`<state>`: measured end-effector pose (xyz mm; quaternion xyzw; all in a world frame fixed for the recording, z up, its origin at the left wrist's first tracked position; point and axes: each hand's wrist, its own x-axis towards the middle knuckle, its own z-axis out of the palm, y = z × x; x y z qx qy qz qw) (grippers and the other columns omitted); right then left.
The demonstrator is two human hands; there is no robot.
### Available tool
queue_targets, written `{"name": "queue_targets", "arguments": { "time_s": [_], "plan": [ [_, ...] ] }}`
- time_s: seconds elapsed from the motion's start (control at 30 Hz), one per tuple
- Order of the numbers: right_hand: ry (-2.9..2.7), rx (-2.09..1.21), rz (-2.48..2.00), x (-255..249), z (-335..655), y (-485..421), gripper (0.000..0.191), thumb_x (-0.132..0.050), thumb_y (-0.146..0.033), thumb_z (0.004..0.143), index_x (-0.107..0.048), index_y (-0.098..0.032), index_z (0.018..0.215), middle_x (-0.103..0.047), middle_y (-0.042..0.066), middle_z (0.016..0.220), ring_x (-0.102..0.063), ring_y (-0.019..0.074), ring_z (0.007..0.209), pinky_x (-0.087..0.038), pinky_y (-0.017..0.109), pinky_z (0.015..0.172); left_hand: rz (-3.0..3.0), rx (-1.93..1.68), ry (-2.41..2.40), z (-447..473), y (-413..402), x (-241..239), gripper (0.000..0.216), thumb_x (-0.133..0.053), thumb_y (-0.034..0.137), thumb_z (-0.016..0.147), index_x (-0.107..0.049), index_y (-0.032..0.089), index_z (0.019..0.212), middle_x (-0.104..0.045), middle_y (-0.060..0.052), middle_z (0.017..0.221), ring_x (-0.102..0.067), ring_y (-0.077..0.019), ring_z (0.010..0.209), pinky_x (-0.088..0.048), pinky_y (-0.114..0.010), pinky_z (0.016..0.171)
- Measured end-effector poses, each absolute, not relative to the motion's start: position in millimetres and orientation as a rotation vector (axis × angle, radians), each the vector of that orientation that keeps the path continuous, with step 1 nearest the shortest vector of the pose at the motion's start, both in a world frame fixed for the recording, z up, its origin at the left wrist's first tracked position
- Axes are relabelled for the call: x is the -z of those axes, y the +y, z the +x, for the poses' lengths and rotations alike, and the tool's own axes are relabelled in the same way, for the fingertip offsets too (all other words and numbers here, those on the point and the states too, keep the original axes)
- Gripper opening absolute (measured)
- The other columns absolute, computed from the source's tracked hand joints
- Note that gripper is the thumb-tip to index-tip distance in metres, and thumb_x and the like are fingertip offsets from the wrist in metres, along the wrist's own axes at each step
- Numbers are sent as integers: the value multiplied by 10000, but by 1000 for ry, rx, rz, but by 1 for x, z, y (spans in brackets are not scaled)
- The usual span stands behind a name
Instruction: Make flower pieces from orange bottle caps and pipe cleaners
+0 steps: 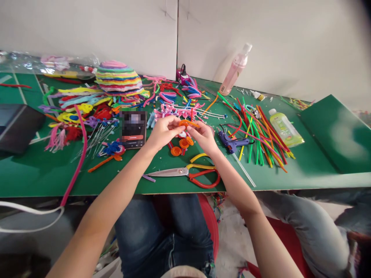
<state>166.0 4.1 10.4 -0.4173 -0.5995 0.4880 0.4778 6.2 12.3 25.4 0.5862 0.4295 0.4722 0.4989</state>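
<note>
While raised over the table (304,166), pinching orange pipe cleaner (189,123) between left hand (164,133) and right hand (204,138) fingers; white wall (290,46) at twelve o'clock.

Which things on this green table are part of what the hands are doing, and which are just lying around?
In use: orange pipe cleaner, pinched by left hand and right hand; orange coils just below them, likely the same work.
Lying about: scissors, glue gun, loose pipe cleaners, phone, striped hat, pink bottle, green bottle.
</note>
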Motion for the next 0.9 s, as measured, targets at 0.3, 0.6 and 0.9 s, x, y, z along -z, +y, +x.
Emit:
{"name": "queue_targets", "arguments": {
  "time_s": [0.3, 0.6, 0.9],
  "plan": [
    [-1509, -1063, -1074, -4, 170, 8, 386, -661, -542, 724, -606, -168, 799, -617, 1, 706, -554, 106, 631, -452, 238, 584, 1689, -1104, 1116, 8, 11, -17, 323, -718, 432, 691, -667, 135, 805, -718, -66, 783, -670, -188, 712, -530, -285, 672],
    [-1468, -969, -1143, 2, 167, 8, 370, -645, -531, 740, -616, -170, 817, -653, 18, 747, -596, 124, 669, -487, 251, 614, 1605, -1008, 1096, 9, 7, -18, 353, -684, 470, 723, -709, 131, 821, -737, -65, 769, -698, -212, 723, -557, -264, 598],
    [-1330, -1261, -1028, 1, 170, 10, 363, -751, -394, 627, -619, -191, 898, -719, 34, 881, -675, 178, 823, -542, 304, 745, 1520, -1089, 1163, 5, 15, -16, 348, -735, 401, 666, -699, 108, 849, -742, -93, 813, -692, -196, 677, -562, -276, 598]
  ]
}}
